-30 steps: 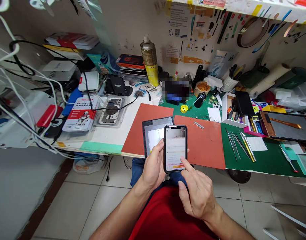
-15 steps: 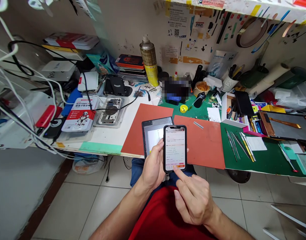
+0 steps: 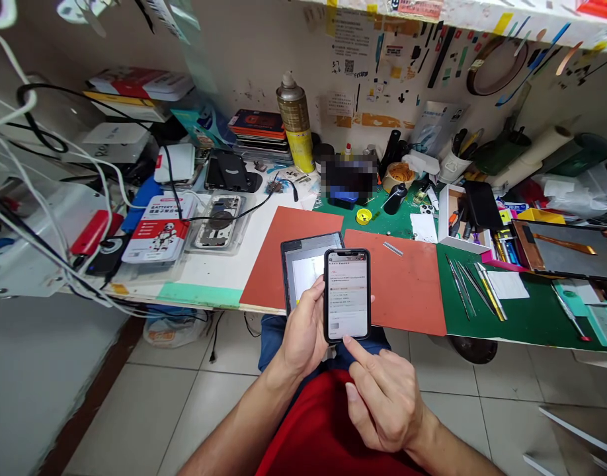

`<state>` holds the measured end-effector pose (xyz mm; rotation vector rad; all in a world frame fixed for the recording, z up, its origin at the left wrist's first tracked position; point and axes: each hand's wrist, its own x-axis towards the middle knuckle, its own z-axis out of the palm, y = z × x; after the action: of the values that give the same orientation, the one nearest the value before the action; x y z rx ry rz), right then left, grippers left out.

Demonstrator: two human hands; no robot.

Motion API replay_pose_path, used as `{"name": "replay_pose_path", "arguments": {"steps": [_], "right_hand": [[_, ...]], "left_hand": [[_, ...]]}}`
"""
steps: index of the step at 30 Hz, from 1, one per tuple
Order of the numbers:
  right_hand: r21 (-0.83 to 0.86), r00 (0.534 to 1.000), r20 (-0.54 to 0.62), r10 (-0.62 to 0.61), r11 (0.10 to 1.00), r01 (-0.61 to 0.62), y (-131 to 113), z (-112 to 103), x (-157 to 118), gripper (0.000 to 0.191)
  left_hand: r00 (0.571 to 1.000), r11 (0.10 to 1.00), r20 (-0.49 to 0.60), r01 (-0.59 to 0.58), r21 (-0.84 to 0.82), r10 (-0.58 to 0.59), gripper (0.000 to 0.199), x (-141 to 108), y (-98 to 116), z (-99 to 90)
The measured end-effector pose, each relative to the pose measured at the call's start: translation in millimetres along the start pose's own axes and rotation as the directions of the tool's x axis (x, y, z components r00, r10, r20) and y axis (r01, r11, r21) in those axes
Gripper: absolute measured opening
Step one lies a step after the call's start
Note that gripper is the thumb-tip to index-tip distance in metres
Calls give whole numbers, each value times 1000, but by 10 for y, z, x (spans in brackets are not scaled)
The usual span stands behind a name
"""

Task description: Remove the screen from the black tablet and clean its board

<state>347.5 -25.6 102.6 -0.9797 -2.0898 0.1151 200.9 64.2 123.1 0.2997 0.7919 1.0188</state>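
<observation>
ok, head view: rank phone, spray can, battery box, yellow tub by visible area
1. Phone and battery box: about alike, not ranked; the phone is held nearer the camera.
2. Spray can
3. Yellow tub, clearly smallest

A scuffed off-white wall (image 3: 244, 56) stands behind the surface (image 3: 204, 272), bearing printed notices (image 3: 350, 39) and coloured tape scraps (image 3: 440, 58). At upper right a white shelf edge (image 3: 465, 20) juts out. Cool, whitish light reaches the pale tiled floor (image 3: 209, 403), which a brown baseboard (image 3: 96, 390) borders at lower left.
</observation>
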Motion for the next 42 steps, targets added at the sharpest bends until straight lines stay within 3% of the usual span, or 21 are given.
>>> {"name": "replay_pose_path", "arguments": {"steps": [9, 28, 42], "right_hand": [[21, 1000, -8, -2, 1000, 2, 8, 31, 9, 20], [1, 1000, -8, -4, 1000, 4, 3, 36, 38, 19], [-20, 1000, 0, 4, 1000, -4, -6, 32, 38, 20]], "left_hand": [[999, 998, -31, 31, 50, -30, 53, -9, 36, -12], [1000, 1000, -12, -5, 10, 6, 45, 1, 16, -12], [999, 998, -20, 34, 45, -33, 56, -12, 33, -4]]}}
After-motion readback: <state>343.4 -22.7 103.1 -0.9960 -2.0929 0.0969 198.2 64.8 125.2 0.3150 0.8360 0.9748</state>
